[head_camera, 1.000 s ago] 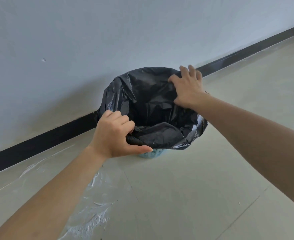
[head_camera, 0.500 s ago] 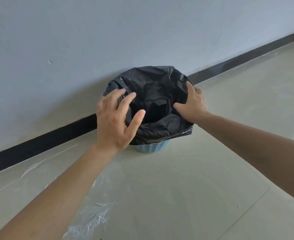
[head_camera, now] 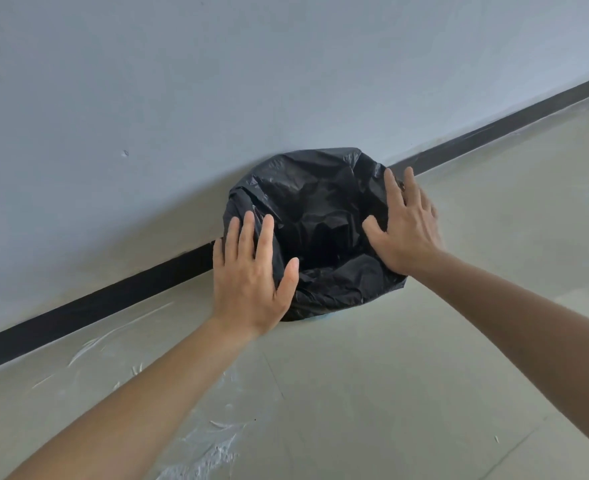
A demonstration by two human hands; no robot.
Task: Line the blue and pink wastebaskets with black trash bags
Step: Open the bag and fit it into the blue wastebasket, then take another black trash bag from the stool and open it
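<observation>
Both hands have flattened since a moment ago: left hand (head_camera: 251, 278) and right hand (head_camera: 407, 226) lie open, fingers spread, gripping nothing, pressed on the black trash bag (head_camera: 320, 220) between them, covering the blue wastebasket (head_camera: 320, 317) (only a sliver shows) on the floor (head_camera: 390, 393).

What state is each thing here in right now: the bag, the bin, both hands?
Black trash bag: open, folded over the bin's rim.
Blue wastebasket: upright, almost wholly covered.
Left hand: open, flat on the bag.
Right hand: open, flat on the bag.
</observation>
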